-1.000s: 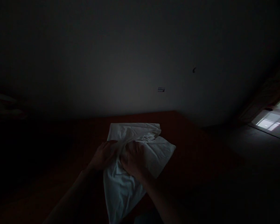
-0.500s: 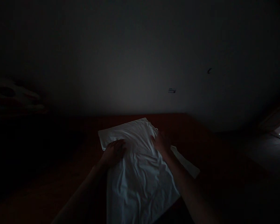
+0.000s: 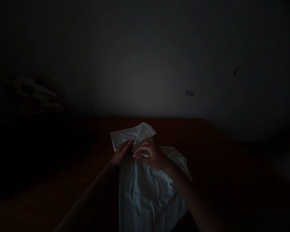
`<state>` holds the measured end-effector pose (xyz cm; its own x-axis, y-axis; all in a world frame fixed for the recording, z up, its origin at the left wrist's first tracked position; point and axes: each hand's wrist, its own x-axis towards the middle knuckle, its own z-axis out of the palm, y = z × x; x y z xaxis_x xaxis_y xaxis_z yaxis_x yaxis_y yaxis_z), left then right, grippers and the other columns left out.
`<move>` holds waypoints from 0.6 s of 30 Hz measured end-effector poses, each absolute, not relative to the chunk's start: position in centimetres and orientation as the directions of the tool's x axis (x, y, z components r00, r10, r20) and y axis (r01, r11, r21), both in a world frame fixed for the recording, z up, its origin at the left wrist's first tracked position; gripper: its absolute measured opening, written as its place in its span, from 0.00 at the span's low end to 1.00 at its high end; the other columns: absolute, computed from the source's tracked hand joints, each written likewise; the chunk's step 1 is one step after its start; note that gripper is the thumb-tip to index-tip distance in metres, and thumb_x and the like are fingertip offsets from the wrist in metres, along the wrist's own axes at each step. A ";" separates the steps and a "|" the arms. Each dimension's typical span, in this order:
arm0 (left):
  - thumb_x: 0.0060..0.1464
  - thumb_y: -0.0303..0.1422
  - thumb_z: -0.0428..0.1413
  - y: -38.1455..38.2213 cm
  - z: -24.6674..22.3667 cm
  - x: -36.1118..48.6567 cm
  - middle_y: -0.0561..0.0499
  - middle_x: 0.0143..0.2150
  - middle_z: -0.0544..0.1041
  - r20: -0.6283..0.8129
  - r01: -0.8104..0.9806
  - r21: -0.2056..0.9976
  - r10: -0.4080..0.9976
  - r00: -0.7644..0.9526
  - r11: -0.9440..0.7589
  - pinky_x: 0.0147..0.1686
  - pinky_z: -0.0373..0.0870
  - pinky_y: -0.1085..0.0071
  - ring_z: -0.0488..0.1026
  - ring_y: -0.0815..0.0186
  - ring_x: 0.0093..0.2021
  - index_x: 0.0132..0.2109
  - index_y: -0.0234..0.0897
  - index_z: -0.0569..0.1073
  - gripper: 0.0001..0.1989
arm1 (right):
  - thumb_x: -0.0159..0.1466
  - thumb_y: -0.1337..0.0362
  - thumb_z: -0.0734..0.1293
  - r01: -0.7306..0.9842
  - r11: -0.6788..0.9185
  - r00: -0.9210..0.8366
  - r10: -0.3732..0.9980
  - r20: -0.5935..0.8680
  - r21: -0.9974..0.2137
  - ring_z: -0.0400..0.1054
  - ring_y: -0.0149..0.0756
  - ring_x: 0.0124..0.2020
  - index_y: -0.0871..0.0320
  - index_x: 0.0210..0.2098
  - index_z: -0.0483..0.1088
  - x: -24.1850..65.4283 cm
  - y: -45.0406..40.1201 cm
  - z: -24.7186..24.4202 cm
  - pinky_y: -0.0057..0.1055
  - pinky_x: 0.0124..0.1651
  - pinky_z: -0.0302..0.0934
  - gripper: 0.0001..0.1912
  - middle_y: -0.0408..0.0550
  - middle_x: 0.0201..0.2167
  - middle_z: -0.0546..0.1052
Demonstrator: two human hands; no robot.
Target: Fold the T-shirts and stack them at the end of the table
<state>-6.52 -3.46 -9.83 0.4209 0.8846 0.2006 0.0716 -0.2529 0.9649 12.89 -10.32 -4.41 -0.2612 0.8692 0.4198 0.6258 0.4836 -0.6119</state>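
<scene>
A white shirt [image 3: 147,193] lies wrinkled on a dark reddish surface, its lower part reaching toward me. At its upper left, near a sleeve-like flap [image 3: 118,137], my left hand [image 3: 122,152] has its fingers bent onto the cloth and seems to grip it. My right hand [image 3: 153,156] pinches an edge of the shirt close beside the left fingertips. Above the hands, a folded-over piece of the cloth stands up a little. Another part of the shirt spreads out under and behind my right wrist. Dim light hides the exact grip.
The reddish-brown surface [image 3: 183,132] runs back to a plain grey wall [image 3: 135,64]. A small printed label [image 3: 189,93] and a dark hook-like mark [image 3: 236,71] are on the wall. To the left, a pale bundle [image 3: 36,91] sits in deep shadow.
My right hand has moved left from the shirt's right side, bringing cloth over toward my left hand. The upper right part is now folded. The view has turned slightly left.
</scene>
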 end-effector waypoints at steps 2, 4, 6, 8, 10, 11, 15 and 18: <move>0.55 0.59 0.57 -3.2 -10.2 -6.5 0.43 0.45 0.84 0.167 0.067 0.973 0.877 0.450 -0.220 0.47 0.77 0.60 0.80 0.55 0.46 0.50 0.35 0.77 0.31 | 0.68 0.56 0.67 0.569 0.518 -0.306 0.854 0.420 -0.639 0.75 0.36 0.43 0.55 0.35 0.78 12.5 -11.0 -4.1 0.31 0.50 0.65 0.11 0.47 0.39 0.81; 0.50 0.55 0.63 -3.2 -10.6 -6.3 0.43 0.44 0.84 0.140 0.111 0.969 0.865 0.482 -0.219 0.44 0.77 0.61 0.81 0.54 0.44 0.50 0.35 0.77 0.30 | 0.69 0.59 0.66 0.661 0.404 -0.194 0.906 0.375 -0.633 0.76 0.37 0.43 0.56 0.37 0.78 13.6 -10.9 -4.5 0.31 0.48 0.65 0.10 0.48 0.39 0.81; 0.49 0.54 0.64 -3.5 -10.9 -5.9 0.43 0.44 0.84 0.148 0.158 0.955 0.864 0.481 -0.251 0.42 0.77 0.62 0.81 0.54 0.43 0.48 0.36 0.78 0.29 | 0.68 0.64 0.66 0.777 0.236 -0.082 0.957 0.279 -0.583 0.76 0.39 0.45 0.57 0.42 0.77 15.2 -10.5 -5.6 0.32 0.49 0.65 0.07 0.51 0.42 0.82; 0.53 0.53 0.61 -3.9 -10.8 -5.6 0.45 0.43 0.84 0.178 0.228 0.922 0.867 0.466 -0.312 0.41 0.76 0.64 0.81 0.56 0.42 0.45 0.37 0.78 0.25 | 0.65 0.66 0.68 0.846 0.105 -0.014 0.984 0.175 -0.522 0.75 0.42 0.48 0.59 0.45 0.77 16.3 -10.2 -6.9 0.34 0.51 0.65 0.09 0.55 0.46 0.81; 0.57 0.53 0.57 -4.5 -10.5 -5.2 0.48 0.38 0.82 0.193 0.331 0.862 0.851 0.488 -0.384 0.38 0.74 0.67 0.79 0.59 0.39 0.40 0.37 0.77 0.22 | 0.63 0.66 0.70 0.859 0.062 -0.009 0.994 0.106 -0.508 0.75 0.44 0.50 0.61 0.47 0.76 16.3 -10.1 -8.0 0.34 0.51 0.65 0.13 0.58 0.48 0.79; 0.58 0.53 0.57 -4.8 -10.3 -5.1 0.49 0.35 0.81 0.199 0.382 0.820 0.839 0.507 -0.426 0.36 0.72 0.68 0.78 0.61 0.36 0.38 0.37 0.77 0.21 | 0.63 0.66 0.71 0.852 0.071 -0.029 0.996 0.089 -0.518 0.75 0.44 0.50 0.61 0.48 0.76 16.0 -10.1 -8.4 0.33 0.51 0.65 0.14 0.58 0.49 0.79; 0.55 0.51 0.60 -5.5 -10.1 -4.8 0.50 0.33 0.76 0.280 0.454 0.682 0.779 0.562 -0.573 0.37 0.68 0.68 0.73 0.63 0.34 0.34 0.38 0.74 0.19 | 0.60 0.67 0.71 0.812 0.129 -0.086 0.991 0.102 -0.570 0.74 0.44 0.51 0.58 0.52 0.74 14.8 -10.1 -8.9 0.33 0.50 0.64 0.19 0.56 0.49 0.80; 0.59 0.49 0.57 -5.2 -10.6 -4.9 0.52 0.31 0.73 0.288 0.391 0.744 0.789 0.543 -0.541 0.36 0.67 0.69 0.70 0.65 0.33 0.32 0.39 0.71 0.18 | 0.60 0.63 0.72 0.781 0.063 -0.009 0.996 0.090 -0.622 0.76 0.43 0.45 0.56 0.57 0.70 15.4 -9.7 -9.0 0.33 0.45 0.64 0.25 0.52 0.45 0.81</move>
<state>-4.92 -5.15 -10.60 0.5431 0.7887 0.2881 0.3912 -0.5413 0.7443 15.41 -9.66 -9.00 -0.0092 0.9959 0.0900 0.7807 0.0634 -0.6217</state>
